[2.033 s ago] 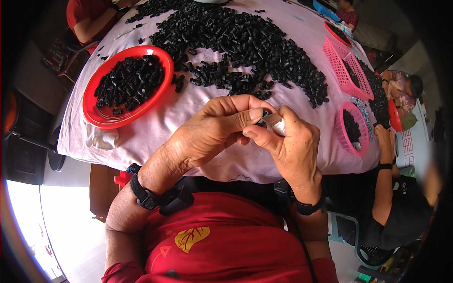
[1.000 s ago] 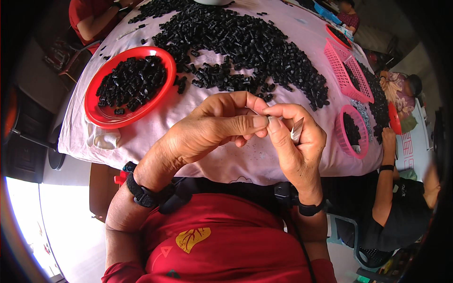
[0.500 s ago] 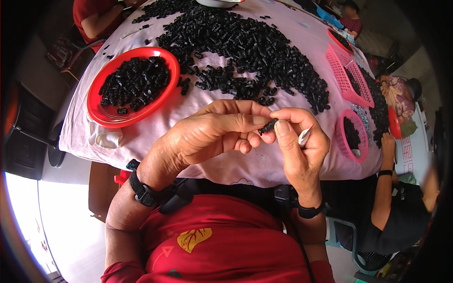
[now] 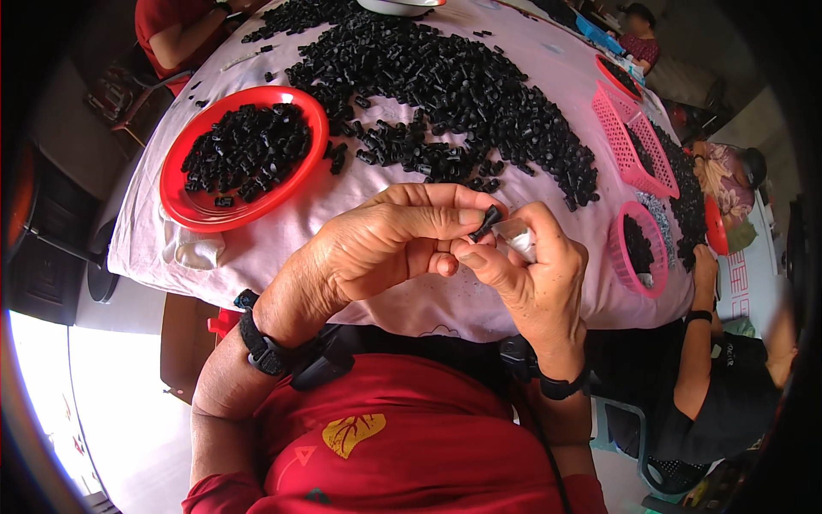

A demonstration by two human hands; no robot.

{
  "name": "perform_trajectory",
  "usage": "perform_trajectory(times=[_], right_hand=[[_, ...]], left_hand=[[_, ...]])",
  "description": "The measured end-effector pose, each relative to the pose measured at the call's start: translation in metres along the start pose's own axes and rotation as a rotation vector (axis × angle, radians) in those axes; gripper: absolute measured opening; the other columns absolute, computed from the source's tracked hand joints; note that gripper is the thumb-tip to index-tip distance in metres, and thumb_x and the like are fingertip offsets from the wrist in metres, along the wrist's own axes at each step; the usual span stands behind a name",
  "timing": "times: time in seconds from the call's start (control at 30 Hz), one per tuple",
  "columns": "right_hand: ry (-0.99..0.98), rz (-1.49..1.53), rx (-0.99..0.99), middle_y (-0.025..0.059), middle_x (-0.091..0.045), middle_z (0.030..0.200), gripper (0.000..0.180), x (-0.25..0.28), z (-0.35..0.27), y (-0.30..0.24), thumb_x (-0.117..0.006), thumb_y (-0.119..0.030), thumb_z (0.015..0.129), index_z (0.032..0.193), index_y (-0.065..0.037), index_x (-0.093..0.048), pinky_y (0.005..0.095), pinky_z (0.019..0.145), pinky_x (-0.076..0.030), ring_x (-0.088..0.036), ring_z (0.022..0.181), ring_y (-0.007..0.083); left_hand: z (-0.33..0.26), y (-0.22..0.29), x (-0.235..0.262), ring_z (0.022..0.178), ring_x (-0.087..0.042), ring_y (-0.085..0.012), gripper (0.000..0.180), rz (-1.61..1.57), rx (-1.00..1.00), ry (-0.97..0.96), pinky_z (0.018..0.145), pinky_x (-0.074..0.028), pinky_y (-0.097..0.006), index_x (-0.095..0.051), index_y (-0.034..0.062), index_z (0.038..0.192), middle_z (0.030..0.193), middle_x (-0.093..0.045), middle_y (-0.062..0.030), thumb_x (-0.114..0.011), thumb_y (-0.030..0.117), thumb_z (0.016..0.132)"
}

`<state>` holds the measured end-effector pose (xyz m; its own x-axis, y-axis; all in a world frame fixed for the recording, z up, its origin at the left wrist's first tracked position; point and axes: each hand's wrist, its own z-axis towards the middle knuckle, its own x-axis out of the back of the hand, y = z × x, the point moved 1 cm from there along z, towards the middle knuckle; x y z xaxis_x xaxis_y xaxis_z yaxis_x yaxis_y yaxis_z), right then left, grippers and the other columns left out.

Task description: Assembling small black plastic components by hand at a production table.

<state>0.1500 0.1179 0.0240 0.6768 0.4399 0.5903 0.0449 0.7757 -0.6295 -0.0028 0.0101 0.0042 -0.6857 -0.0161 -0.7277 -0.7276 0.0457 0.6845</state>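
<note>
A small black cylindrical plastic part (image 4: 486,223) is pinched between the thumb and fingers of my left hand (image 4: 368,244), over the table's near side. Close beside it, my right hand (image 4: 548,274) is closed, its fingers curled around a whitish, partly see-through piece (image 4: 519,242) whose kind I cannot make out. My right thumb reaches toward the lower end of the black part; whether it touches is unclear. Beyond my hands spreads a large heap of similar black parts (image 4: 454,86). To the left, a red plate (image 4: 319,137) holds many more.
A pale pink cloth (image 4: 282,265) covers the table. At right stand a pink basket (image 4: 606,116) and a round pink basket (image 4: 618,248) with black parts. A white cloth (image 4: 193,247) lies by the plate. Other people sit around; a person's arm (image 4: 698,343) rests at right.
My right thumb and index finger have drawn back from the black part, which now stands more upright in my left fingers. The whitish piece has turned and shows between my right fingers.
</note>
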Motion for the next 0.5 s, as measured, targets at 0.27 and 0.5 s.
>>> perform_trajectory(times=[0.27,0.5], right_hand=[[0.048,-0.142,0.086,0.0073,-0.06,0.063,0.055,-0.0035,0.0006,0.003,-0.074,-0.055,0.069,0.08,-0.006,-0.053,0.0325,0.046,-0.046,-0.062,0.052,0.0238],[0.058,-0.227,0.114,0.0073,-0.06,0.061,0.056,-0.0027,0.0007,0.0032,-0.073,-0.057,0.069,0.078,-0.006,-0.052,0.0334,0.045,-0.045,-0.061,0.051,0.0243]], left_hand=[[-0.0006,0.0001,-0.0013,0.088,-0.063,-0.0139,0.035,0.009,0.002,0.036,0.076,-0.05,-0.026,-0.053,-0.0009,0.123,0.104,-0.064,-0.009,-0.059,0.01,0.09],[0.0009,-0.0005,-0.0022,0.088,-0.063,-0.0144,0.033,0.005,-0.003,0.042,0.078,-0.051,-0.027,-0.054,-0.0009,0.121,0.103,-0.064,-0.0086,-0.059,0.011,0.09]])
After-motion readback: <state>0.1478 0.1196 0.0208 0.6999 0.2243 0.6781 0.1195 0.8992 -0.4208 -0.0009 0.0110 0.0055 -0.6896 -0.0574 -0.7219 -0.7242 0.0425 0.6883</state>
